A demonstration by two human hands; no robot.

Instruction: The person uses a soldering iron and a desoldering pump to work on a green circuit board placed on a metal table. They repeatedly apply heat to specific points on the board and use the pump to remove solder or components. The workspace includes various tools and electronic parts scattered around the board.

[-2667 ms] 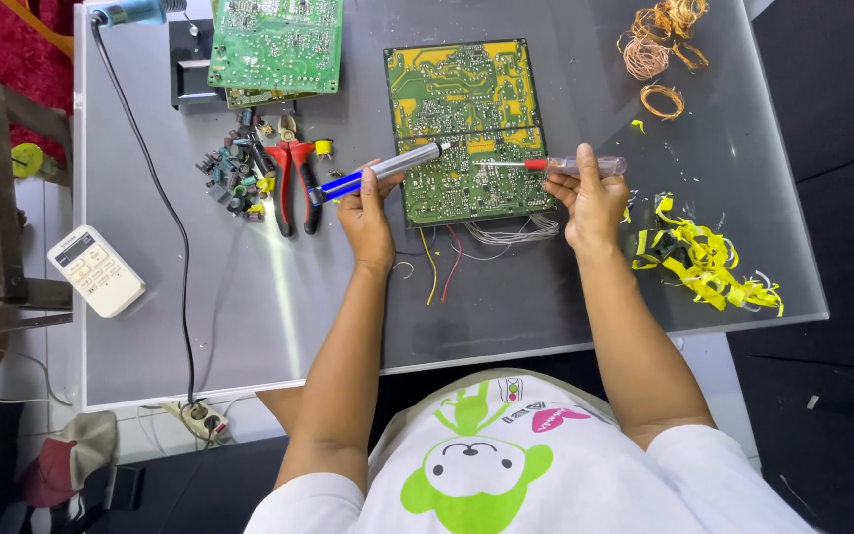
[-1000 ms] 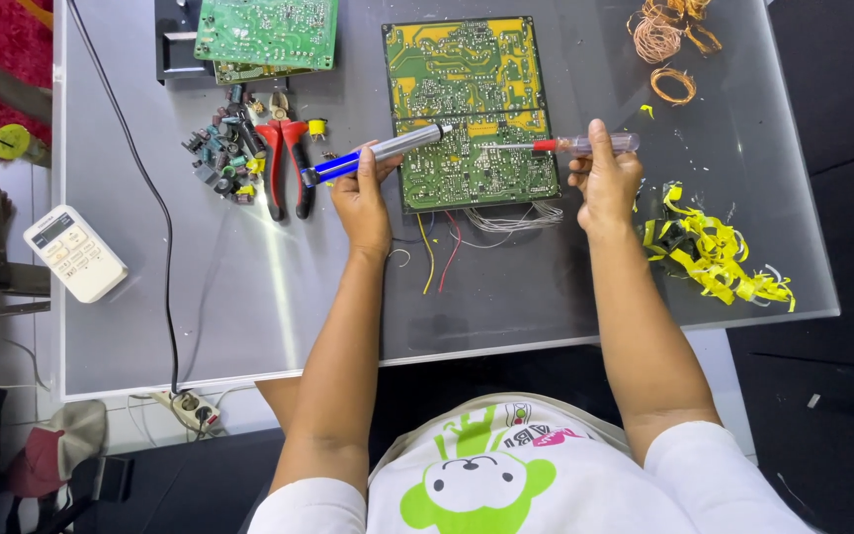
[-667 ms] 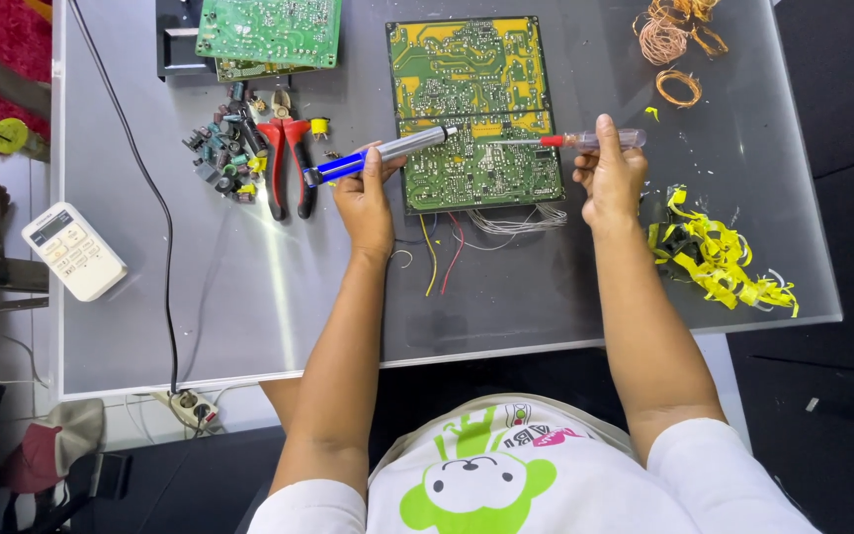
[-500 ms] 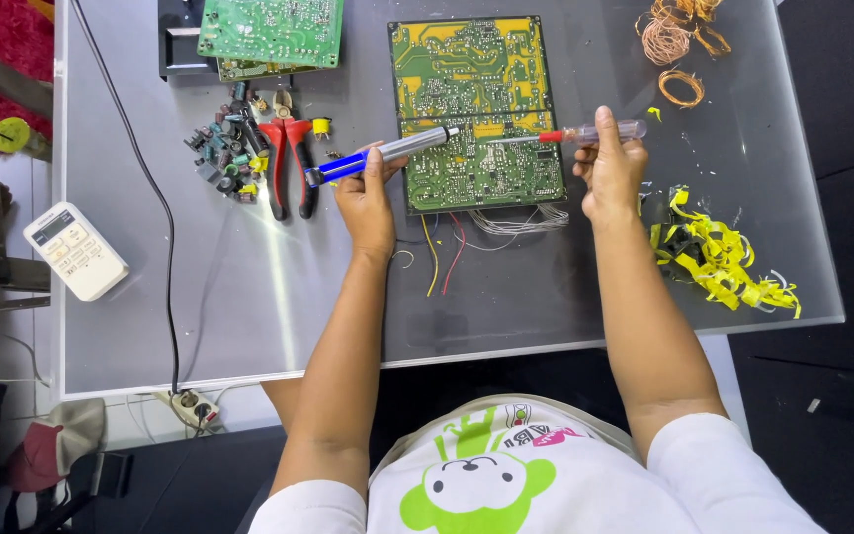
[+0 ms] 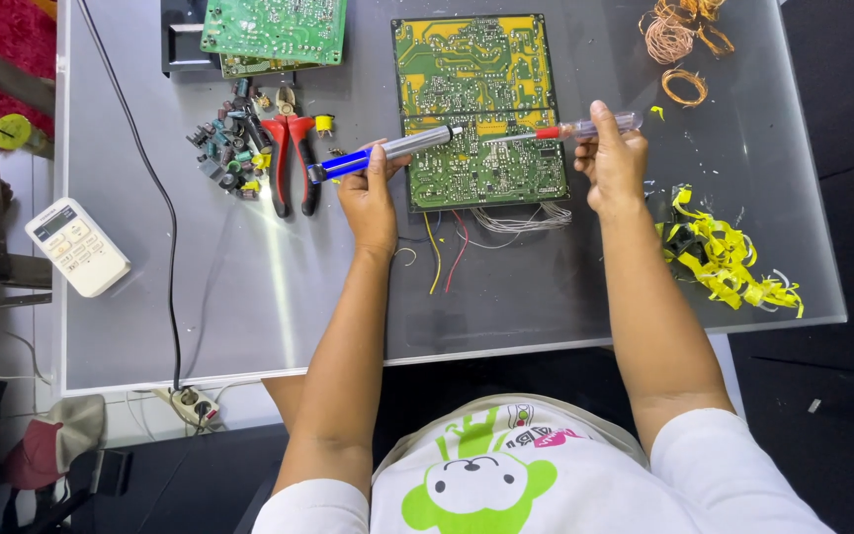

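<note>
Gripping a blue-handled pump (image 5: 384, 152), the left hand (image 5: 370, 196) is closed around it at the left edge of the board (image 5: 478, 109); the grey tip of the pump reaches over the board. The right hand (image 5: 613, 170) is closed on a screwdriver (image 5: 575, 129) with a clear handle, and its shaft points left onto the board. The board lies flat on the tabletop (image 5: 249, 297), solder side up, with loose wires (image 5: 486, 222) at its near edge. Red pliers (image 5: 289, 163) lie just left of the pump, yellow scraps (image 5: 724, 262) to the right.
</note>
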